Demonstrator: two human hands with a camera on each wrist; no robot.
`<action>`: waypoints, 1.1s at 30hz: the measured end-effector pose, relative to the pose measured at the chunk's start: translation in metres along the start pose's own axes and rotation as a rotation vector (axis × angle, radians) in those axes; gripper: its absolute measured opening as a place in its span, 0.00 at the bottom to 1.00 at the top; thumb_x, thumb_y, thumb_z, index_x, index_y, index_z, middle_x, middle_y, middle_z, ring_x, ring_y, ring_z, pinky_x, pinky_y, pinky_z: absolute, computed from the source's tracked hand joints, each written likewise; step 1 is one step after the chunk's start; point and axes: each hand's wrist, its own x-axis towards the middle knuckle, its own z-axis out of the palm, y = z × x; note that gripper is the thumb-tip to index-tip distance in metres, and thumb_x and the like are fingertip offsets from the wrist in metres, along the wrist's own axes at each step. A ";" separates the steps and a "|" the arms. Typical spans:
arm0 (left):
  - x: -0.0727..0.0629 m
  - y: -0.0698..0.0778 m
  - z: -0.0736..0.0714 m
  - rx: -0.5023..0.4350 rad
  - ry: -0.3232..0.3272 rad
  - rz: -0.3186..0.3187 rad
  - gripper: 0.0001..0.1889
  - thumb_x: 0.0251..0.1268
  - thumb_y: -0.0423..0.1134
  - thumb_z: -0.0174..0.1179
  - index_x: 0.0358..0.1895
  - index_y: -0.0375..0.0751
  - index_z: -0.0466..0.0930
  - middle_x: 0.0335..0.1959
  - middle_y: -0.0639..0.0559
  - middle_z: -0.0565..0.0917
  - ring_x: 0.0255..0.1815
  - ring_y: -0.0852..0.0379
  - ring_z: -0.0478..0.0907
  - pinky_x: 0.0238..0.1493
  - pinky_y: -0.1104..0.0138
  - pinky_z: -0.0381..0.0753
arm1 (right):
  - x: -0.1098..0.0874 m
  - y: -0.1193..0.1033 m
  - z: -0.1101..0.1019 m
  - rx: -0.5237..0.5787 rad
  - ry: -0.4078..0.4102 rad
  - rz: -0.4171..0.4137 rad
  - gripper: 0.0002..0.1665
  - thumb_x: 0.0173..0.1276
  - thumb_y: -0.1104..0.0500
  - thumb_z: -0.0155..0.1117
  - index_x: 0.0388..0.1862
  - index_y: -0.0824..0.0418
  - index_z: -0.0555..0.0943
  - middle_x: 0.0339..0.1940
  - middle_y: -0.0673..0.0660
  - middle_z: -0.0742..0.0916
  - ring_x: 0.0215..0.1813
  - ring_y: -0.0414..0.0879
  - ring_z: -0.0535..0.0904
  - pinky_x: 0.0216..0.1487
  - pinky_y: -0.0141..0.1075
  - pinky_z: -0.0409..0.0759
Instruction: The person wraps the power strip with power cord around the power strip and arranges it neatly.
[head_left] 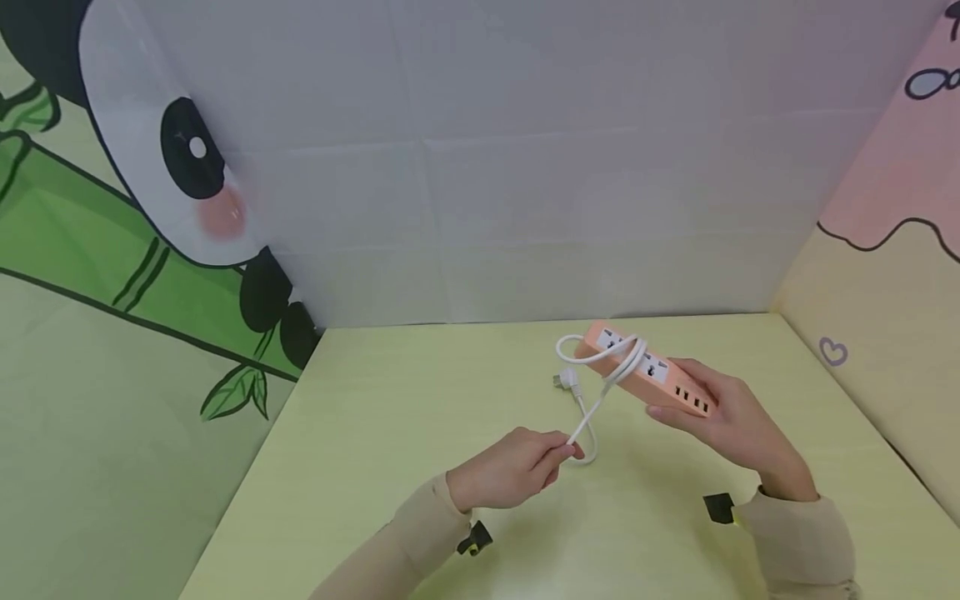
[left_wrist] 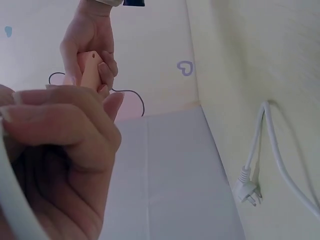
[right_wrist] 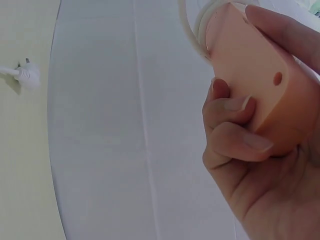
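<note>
An orange-pink power strip [head_left: 637, 385] with white socket panels and several USB ports is held up over the table, tilted. My right hand [head_left: 738, 417] grips its USB end, fingers curled round the body in the right wrist view. White power cord [head_left: 621, 367] loops round the strip near its middle, with another loop at the far end. Pinched in my left hand [head_left: 517, 468], the cord runs taut down from the strip. Past the left hand it bends back to the white plug [head_left: 568, 379], which lies on the table behind both hands.
The pale yellow table [head_left: 390, 392] meets a grey-white back wall [head_left: 525, 208]. Side panels with cartoon drawings stand left [head_left: 112, 400] and right [head_left: 885, 333]. Black patches show beside the left cuff [head_left: 474, 538] and the right cuff [head_left: 720, 507].
</note>
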 end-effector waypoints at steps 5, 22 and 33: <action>-0.004 0.008 -0.003 0.060 0.041 0.017 0.15 0.84 0.40 0.45 0.54 0.43 0.83 0.18 0.60 0.67 0.16 0.67 0.58 0.26 0.77 0.61 | 0.003 0.001 0.002 -0.035 -0.010 0.007 0.27 0.64 0.53 0.76 0.62 0.47 0.79 0.34 0.50 0.84 0.29 0.42 0.74 0.29 0.33 0.74; -0.023 0.033 -0.009 0.155 0.205 0.093 0.15 0.81 0.45 0.52 0.31 0.48 0.77 0.14 0.62 0.58 0.14 0.70 0.52 0.22 0.77 0.53 | 0.004 -0.004 0.006 -0.073 -0.034 0.010 0.29 0.64 0.52 0.75 0.63 0.53 0.78 0.32 0.51 0.82 0.29 0.39 0.73 0.28 0.32 0.72; -0.035 0.051 -0.013 0.294 0.297 0.189 0.18 0.81 0.44 0.51 0.25 0.48 0.70 0.15 0.64 0.56 0.15 0.72 0.49 0.22 0.79 0.50 | 0.004 0.006 0.004 -0.092 -0.045 0.068 0.29 0.65 0.48 0.75 0.62 0.52 0.78 0.31 0.52 0.82 0.29 0.40 0.73 0.29 0.33 0.73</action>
